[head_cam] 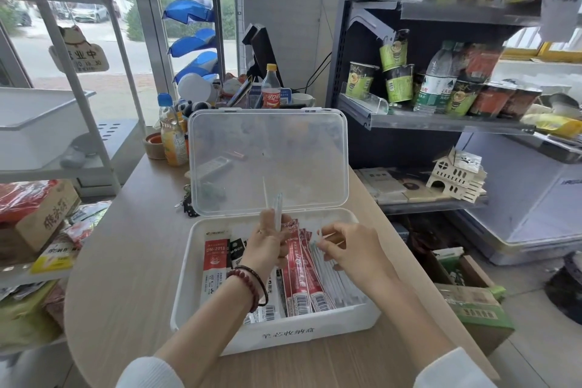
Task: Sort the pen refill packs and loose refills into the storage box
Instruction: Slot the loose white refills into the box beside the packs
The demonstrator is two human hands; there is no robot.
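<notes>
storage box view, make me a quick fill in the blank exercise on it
The clear lid of the storage box is ___.
The left hand holds loose refills pointing ___.
The red packs lie ___ the box.
Missing words: open; up; inside.

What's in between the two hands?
Red refill packs in the storage box sit between the left hand, which grips loose refills, and the right hand, in the head view.

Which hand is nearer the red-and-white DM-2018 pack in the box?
Left. The left hand, gripping upright refills, is just right of the DM-2018 pack; the right hand is farther right, above the loose white refills.
</notes>
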